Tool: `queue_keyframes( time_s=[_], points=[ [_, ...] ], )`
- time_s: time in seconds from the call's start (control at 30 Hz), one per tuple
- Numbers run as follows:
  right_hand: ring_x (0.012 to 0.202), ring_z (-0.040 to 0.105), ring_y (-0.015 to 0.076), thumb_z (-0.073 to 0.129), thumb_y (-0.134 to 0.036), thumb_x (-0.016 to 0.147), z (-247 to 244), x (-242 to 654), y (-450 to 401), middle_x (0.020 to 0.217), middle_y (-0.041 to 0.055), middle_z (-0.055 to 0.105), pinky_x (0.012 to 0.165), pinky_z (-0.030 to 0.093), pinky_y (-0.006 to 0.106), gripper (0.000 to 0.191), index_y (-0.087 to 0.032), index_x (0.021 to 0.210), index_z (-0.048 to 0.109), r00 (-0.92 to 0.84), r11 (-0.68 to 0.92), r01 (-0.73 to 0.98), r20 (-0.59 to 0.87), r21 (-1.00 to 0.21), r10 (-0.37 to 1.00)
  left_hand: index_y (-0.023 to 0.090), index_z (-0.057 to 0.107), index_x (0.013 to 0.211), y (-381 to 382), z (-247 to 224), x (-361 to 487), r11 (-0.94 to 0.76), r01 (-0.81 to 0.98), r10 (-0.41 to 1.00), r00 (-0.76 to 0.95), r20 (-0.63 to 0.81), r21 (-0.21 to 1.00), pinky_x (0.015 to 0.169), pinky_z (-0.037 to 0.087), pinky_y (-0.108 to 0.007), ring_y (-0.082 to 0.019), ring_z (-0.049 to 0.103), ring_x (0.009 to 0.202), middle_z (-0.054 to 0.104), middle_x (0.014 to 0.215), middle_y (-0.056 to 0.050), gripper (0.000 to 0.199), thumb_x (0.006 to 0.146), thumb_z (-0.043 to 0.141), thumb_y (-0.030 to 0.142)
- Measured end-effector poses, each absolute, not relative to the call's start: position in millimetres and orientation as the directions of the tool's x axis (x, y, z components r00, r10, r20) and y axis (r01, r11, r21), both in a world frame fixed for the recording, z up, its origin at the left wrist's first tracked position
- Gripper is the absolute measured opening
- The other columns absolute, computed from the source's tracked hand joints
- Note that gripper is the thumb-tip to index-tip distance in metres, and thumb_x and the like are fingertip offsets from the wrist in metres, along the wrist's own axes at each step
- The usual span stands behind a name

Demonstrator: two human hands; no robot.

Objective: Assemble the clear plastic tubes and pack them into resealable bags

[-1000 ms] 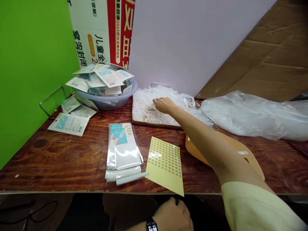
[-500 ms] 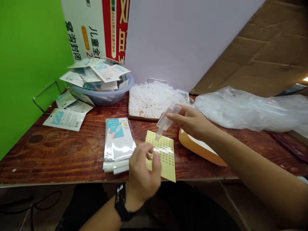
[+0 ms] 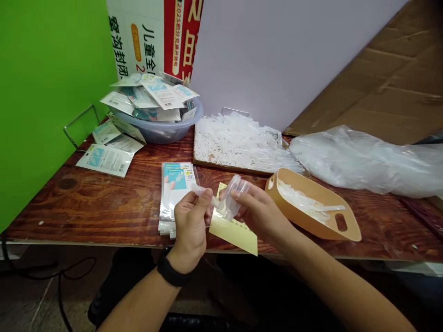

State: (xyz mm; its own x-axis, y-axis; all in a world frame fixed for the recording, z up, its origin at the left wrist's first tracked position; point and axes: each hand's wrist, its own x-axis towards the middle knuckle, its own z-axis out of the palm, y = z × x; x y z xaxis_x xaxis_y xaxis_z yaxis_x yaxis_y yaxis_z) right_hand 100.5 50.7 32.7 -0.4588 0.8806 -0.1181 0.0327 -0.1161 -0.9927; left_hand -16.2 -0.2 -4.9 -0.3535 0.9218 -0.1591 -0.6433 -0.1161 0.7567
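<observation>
My right hand [image 3: 261, 210] is closed around clear plastic tubes [image 3: 235, 196], held above the sheet. My left hand [image 3: 194, 221] pinches a small translucent plastic piece [image 3: 198, 189] between thumb and fingers, just left of the tubes. Below both hands lies a yellow sheet [image 3: 233, 235] with rows of small round dots, partly covered. Packaged cards [image 3: 166, 203] in clear sleeves are stacked left of the sheet. An orange basket [image 3: 351, 228] holding translucent pieces stands right of my right hand.
A blue bowl [image 3: 162, 133] heaped with packaged cards stands at the back left, more cards [image 3: 105, 159] beside it. Behind my hands is a shallow tray [image 3: 221, 165] of clear plastic pieces. A plastic bag [image 3: 360, 161] lies at the back right.
My right hand has come down and nearer with the tubes, uncovering the orange basket. My left hand has risen to meet it and now pinches a translucent piece. The view has shifted.
</observation>
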Motion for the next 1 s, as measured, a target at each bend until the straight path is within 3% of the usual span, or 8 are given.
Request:
queue_keyframes(
  time_s=[0.2, 0.37, 0.5, 0.6, 0.7, 0.83, 0.93, 1.0],
  points=[
    [0.067, 0.057, 0.0141, 0.059, -0.034, 0.085, 37.1, 92.6, 46.1, 0.079, 0.0021, 0.064, 0.061, 0.046, 0.027, 0.015, -0.02, 0.089, 0.06, -0.577, 0.373, 0.337, 0.123, -0.864, 0.807, 0.019, 0.06, 0.106, -2.1, -3.7, -10.1, -0.141, -0.662, 0.965, -0.258, -0.047, 0.736, 0.083, 0.048, -0.026, -0.015, 0.061, 0.095, 0.064, 0.104, -0.006, 0.038, 0.083, 0.058, 0.049],
    [0.078, 0.061, 0.0184, 0.063, -0.028, 0.083, 41.5, 100.3, 43.5, 0.085, 0.0039, 0.064, 0.067, 0.05, 0.031, 0.012, -0.024, 0.094, 0.064, -0.545, 0.588, 0.416, 0.328, -0.693, 0.772, 0.017, 0.061, 0.112, -8.6, -1.6, -11.0, 0.011, -0.684, 0.998, -0.038, -0.05, 0.729, 0.088, 0.049, -0.033, -0.022, 0.063, 0.1, 0.067, 0.106, -0.008, 0.039, 0.08, 0.067, 0.04],
    [0.078, 0.062, 0.0187, 0.066, -0.02, 0.081, 29.5, 103.4, 34.1, 0.087, 0.0043, 0.061, 0.066, 0.053, 0.033, 0.018, -0.029, 0.096, 0.064, -0.406, 0.699, 0.381, 0.569, -0.605, 0.715, 0.018, 0.061, 0.116, -12.3, -2.1, -6.6, -0.048, -0.694, 0.982, -0.166, -0.095, 0.719, 0.101, 0.042, -0.03, -0.02, 0.054, 0.119, 0.061, 0.125, -0.008, 0.041, 0.079, 0.069, 0.035],
    [0.087, 0.063, 0.0196, 0.063, -0.009, 0.079, 13.5, 102.2, 30.9, 0.097, 0.0058, 0.061, 0.072, 0.056, 0.035, 0.039, -0.035, 0.108, 0.063, -0.347, 0.813, 0.424, 0.758, -0.399, 0.552, 0.018, 0.062, 0.115, -10.7, -0.7, -2.5, -0.035, -0.796, 0.959, -0.197, -0.204, 0.605, 0.098, 0.045, -0.029, -0.019, 0.055, 0.119, 0.06, 0.126, -0.008, 0.038, 0.082, 0.065, 0.036],
    [0.109, 0.059, 0.0242, 0.057, -0.013, 0.084, 3.0, 103.2, 30.8, 0.118, 0.0126, 0.06, 0.085, 0.055, 0.04, 0.053, -0.028, 0.133, 0.048, -0.537, 0.894, 0.386, 0.733, -0.228, 0.419, 0.016, 0.065, 0.103, -6.5, 2.4, -4.5, -0.002, -0.869, 0.947, -0.16, -0.278, 0.494, 0.083, 0.052, -0.026, -0.017, 0.064, 0.101, 0.068, 0.108, -0.007, 0.026, 0.082, 0.065, 0.033],
    [0.133, 0.04, 0.0328, 0.039, -0.041, 0.093, 10.1, 110.4, 44.2, 0.13, 0.015, 0.057, 0.108, 0.03, 0.062, 0.055, -0.017, 0.144, 0.034, -0.792, 0.952, 0.274, 0.531, -0.134, 0.302, 0.015, 0.064, 0.095, -2.2, 4.8, -14.3, 0.005, -0.903, 0.936, -0.147, -0.319, 0.43, 0.082, 0.053, -0.028, -0.015, 0.066, 0.089, 0.069, 0.098, -0.005, 0.018, 0.08, 0.066, 0.025],
    [0.118, 0.056, 0.0251, 0.03, -0.037, 0.096, 25.7, 108.7, 87.7, 0.122, 0.0109, 0.063, 0.102, 0.041, 0.049, 0.046, -0.021, 0.137, 0.044, -0.691, 0.882, 0.404, 0.551, -0.242, 0.468, 0.014, 0.061, 0.095, -2.9, 4.7, -18.6, 0.036, -0.894, 0.949, -0.109, -0.296, 0.447, 0.081, 0.055, -0.035, -0.016, 0.067, 0.081, 0.069, 0.091, -0.006, 0.02, 0.079, 0.067, 0.025],
    [0.1, 0.063, 0.0234, 0.034, -0.037, 0.095, 32.3, 98.3, 133.7, 0.114, 0.0131, 0.066, 0.09, 0.049, 0.041, 0.042, -0.017, 0.127, 0.052, -0.477, 0.652, 0.71, 0.498, -0.267, 0.724, 0.014, 0.058, 0.097, -4.4, 4.7, -19.0, 0.065, -0.878, 0.965, -0.066, -0.255, 0.473, 0.079, 0.057, -0.041, -0.017, 0.066, 0.078, 0.068, 0.089, -0.006, 0.023, 0.08, 0.066, 0.026]
  ],
)
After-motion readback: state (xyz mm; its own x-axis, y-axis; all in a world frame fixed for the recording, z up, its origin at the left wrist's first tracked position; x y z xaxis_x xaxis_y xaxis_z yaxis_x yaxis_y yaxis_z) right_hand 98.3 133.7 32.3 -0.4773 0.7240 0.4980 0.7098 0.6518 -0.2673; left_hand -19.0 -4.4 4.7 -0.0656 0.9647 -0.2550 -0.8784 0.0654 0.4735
